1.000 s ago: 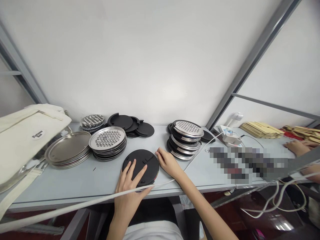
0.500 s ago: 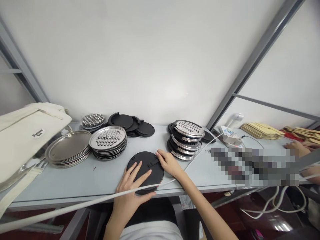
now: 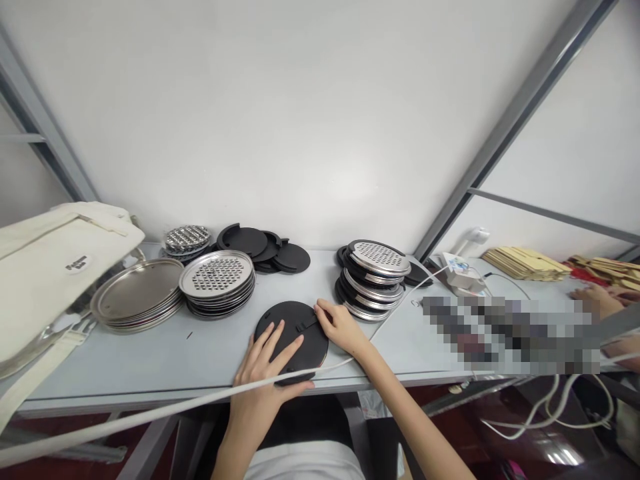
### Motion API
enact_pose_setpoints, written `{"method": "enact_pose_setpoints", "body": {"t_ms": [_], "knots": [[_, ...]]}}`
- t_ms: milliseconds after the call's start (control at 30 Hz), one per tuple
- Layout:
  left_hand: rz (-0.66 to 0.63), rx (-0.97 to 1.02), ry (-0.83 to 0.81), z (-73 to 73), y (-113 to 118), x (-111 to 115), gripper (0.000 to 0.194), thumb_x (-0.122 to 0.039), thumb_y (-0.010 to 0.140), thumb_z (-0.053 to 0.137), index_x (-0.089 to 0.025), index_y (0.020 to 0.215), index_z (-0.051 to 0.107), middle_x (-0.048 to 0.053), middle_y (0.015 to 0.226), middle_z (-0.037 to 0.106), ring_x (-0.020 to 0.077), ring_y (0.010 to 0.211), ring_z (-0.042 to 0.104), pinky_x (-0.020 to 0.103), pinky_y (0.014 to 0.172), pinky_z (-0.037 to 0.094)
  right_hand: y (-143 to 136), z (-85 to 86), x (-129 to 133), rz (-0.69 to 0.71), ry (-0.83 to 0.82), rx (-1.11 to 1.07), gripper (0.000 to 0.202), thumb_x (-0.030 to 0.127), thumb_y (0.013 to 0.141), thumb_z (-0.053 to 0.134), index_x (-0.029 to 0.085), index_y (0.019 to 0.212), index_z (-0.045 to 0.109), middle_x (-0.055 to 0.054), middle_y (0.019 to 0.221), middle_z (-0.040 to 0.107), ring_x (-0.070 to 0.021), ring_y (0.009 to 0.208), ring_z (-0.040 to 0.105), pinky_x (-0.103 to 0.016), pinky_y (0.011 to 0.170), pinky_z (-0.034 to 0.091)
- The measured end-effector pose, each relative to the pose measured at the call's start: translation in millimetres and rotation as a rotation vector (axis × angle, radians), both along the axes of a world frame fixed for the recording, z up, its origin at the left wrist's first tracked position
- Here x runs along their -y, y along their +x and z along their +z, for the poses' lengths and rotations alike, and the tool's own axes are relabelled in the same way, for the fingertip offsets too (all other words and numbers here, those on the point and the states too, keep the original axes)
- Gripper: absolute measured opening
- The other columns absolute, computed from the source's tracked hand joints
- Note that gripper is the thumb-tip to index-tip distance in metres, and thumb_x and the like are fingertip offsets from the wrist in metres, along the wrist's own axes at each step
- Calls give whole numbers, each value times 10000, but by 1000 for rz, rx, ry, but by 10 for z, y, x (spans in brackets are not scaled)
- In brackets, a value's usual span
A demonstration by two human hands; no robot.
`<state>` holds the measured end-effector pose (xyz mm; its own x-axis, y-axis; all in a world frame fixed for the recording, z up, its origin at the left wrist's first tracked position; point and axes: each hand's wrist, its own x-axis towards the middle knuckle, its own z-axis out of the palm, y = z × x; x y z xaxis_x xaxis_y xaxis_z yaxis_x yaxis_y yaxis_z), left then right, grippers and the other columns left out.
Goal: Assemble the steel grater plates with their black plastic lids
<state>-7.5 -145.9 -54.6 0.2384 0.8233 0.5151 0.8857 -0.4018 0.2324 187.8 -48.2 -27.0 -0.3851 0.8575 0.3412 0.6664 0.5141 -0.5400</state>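
A black round plastic base (image 3: 287, 333) lies face down at the table's front edge, with a narrow slotted tab (image 3: 306, 325) near its right rim. My left hand (image 3: 265, 360) rests across its left side, fingers spread flat on top and the thumb along the near edge. At the upper right rim, beside the tab, my right hand (image 3: 336, 323) is closed, thumb and fingers pinching the edge. Whatever is beneath the base is mostly hidden. To the left stands a stack of round metal grater plates (image 3: 216, 275); a stack of graters in black holders (image 3: 377, 260) is to the right.
Plain round metal plates (image 3: 140, 290) and a cream bag (image 3: 65, 247) sit at left. Behind are loose black discs (image 3: 250, 243) and small grater discs (image 3: 187, 238). A white cable (image 3: 165, 403) crosses in front. At right are a power strip (image 3: 463, 273), wooden pieces (image 3: 523, 262) and another person's hand (image 3: 595, 297).
My right fingertips have shifted slightly along the rim of the base. My left hand stays spread on it, and the view has moved only a little.
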Motion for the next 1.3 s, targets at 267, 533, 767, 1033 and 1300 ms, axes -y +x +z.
{"method": "enact_pose_setpoints", "body": {"t_ms": [267, 533, 767, 1033, 1300], "knots": [[30, -15, 28, -23, 39, -7, 676, -545, 714, 676, -415, 1330, 428, -5, 1447, 383, 285, 1294, 406, 499, 1044, 396, 5, -14, -16, -4, 2, 20, 274, 255, 957, 328, 210, 690, 369, 39, 565, 395, -120, 516, 425, -244, 556, 276], [41, -3, 38, -22, 59, -2, 686, -539, 712, 678, -404, 1335, 427, 0, 1456, 370, 288, 1290, 410, 497, 1061, 376, 5, -28, -18, -23, 16, 67, 255, 244, 959, 327, 212, 712, 381, 35, 567, 413, -125, 513, 440, -247, 557, 274], [46, 4, 34, -31, 56, -4, 693, -538, 715, 674, -408, 1343, 412, -3, 1462, 360, 289, 1294, 406, 507, 1066, 369, 5, -32, -14, -26, 43, 92, 258, 244, 962, 326, 212, 717, 400, 35, 560, 417, -128, 512, 446, -248, 558, 271], [45, 9, 26, -31, 59, -5, 686, -543, 720, 663, -411, 1344, 408, -7, 1464, 354, 284, 1303, 394, 510, 1056, 380, 4, -40, -15, -36, 61, 105, 255, 233, 954, 339, 209, 710, 411, 35, 554, 428, -124, 508, 450, -247, 553, 266], [52, -14, 39, -41, 57, 1, 689, -562, 722, 649, -409, 1347, 405, -4, 1466, 350, 284, 1300, 399, 507, 1049, 390, 14, -52, -10, -34, 69, 107, 254, 226, 948, 343, 206, 711, 431, 34, 547, 438, -121, 500, 451, -242, 548, 270]]}}
